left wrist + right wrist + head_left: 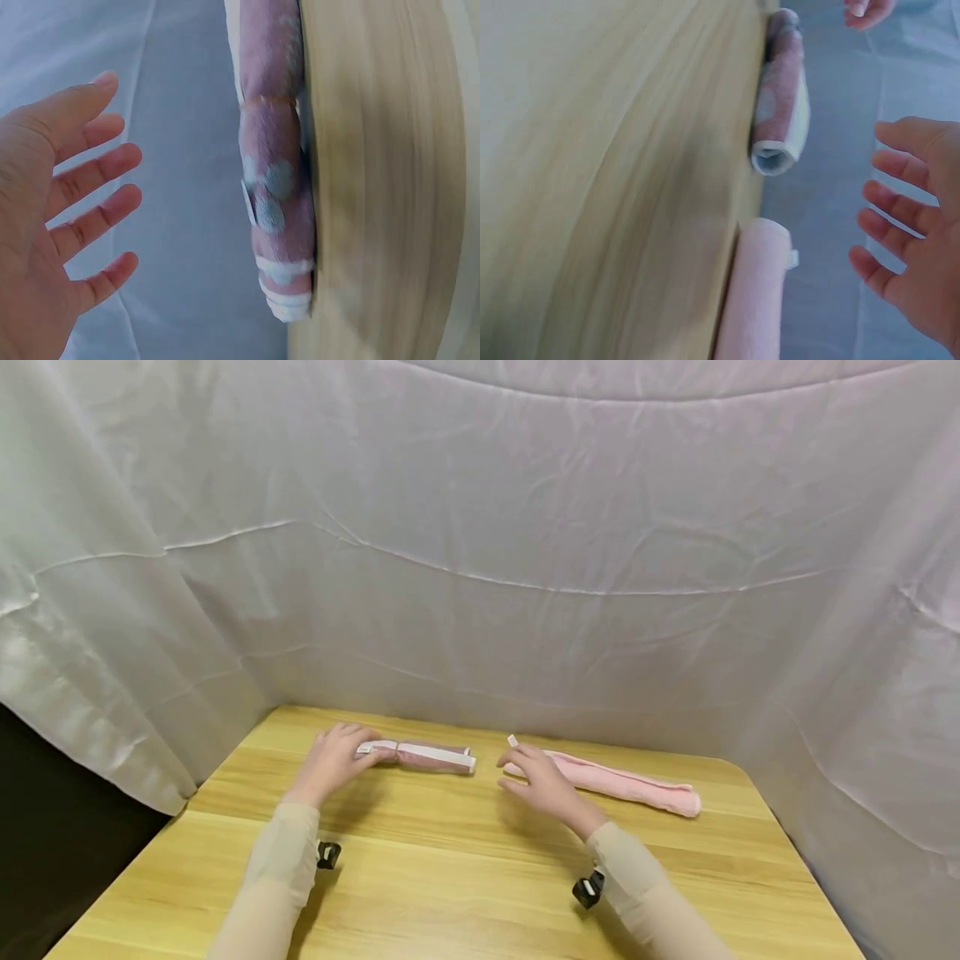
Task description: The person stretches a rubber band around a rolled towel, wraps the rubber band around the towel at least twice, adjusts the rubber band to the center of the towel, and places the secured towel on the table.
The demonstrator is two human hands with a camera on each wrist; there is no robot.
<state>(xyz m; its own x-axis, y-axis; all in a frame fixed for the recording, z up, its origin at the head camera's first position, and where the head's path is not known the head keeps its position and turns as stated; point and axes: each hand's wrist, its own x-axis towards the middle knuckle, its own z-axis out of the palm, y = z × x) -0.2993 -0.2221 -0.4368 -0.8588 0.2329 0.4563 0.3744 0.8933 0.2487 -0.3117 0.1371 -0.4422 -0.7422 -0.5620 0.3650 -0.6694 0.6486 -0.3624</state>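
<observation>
A rolled mauve towel (435, 762) with white stripes lies toward the back of the table, cinched by a thin band (268, 100). Grey-blue patches (274, 187) show on it in the left wrist view. My left hand (333, 762) hovers at its left end, fingers spread and gripping nothing. To the right lies a longer rolled towel in plain pink (630, 787), a small white tag (512, 741) sticking out near its left end. Over that end is my right hand (542, 783), its fingers apart and the palm bare in the right wrist view (930, 225).
Both rolls rest on a light wood-grain table (450, 893). A grey-white curtain (525, 652) hangs behind the table and along both sides. Each wrist carries a small black camera, one on the left (327, 855) and one on the right (588, 889).
</observation>
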